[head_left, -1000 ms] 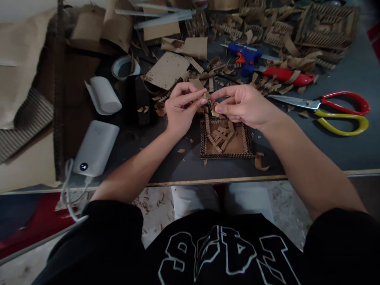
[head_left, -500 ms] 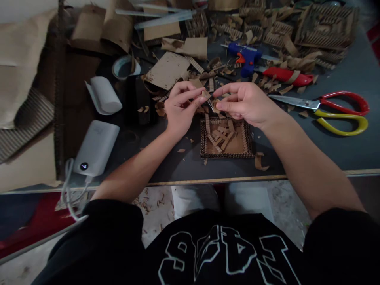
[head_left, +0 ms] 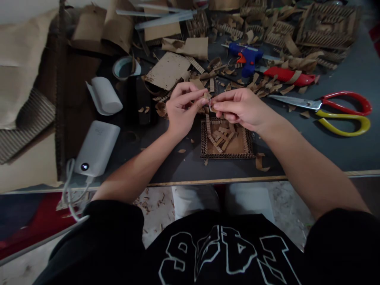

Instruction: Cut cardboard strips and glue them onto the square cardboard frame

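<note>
Cardboard scrap (head_left: 207, 95) in left hand (head_left: 184, 107); print (head_left: 101, 130) on power bank (head_left: 97, 148) illegible.

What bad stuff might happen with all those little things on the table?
The tiny cardboard piece pinched in the left hand might slip and get lost among the scraps.

The scissors lie with their tip near the right hand, so a careless move sideways could bring a poke.

The power bank sits by the table's front edge with its cable hanging over; a snag might pull it off.
</note>
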A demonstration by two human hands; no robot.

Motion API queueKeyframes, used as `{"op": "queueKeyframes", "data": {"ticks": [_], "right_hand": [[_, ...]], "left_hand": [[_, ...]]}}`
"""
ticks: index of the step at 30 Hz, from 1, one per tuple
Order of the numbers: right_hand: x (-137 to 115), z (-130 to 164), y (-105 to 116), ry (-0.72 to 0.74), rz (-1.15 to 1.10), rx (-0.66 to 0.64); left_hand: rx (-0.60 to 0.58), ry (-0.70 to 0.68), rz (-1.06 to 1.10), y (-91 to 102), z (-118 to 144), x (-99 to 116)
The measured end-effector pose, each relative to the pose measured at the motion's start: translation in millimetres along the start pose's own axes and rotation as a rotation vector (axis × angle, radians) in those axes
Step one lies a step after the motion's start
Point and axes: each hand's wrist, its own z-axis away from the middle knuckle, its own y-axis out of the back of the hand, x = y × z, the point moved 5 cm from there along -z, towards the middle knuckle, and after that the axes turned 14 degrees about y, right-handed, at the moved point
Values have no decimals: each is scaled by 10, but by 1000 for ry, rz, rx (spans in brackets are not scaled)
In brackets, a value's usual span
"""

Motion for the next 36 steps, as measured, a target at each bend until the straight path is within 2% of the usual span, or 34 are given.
{"op": "queueKeyframes", "data": {"ticks": [5,11,16,25,31,36], "right_hand": [[-22,25,-45,-74,-144,-82],[-51,42,-40,-131,-252,-47],[-31,36,-18,-182,-300,-77],[-70,69,21,-224,-300,-134],[-116,99,10,-258,-311,-121],[-130,118,-28,-293,-305,-115]], "left_hand": [[5,-8,-25,-8,5,22],[15,-22,-50,-3,8,74],[7,-24,-78,7,16,130],[33,-122,-138,50,41,168],[20,-116,-116,87,58,185],[64,-105,-127,97,54,162]]}}
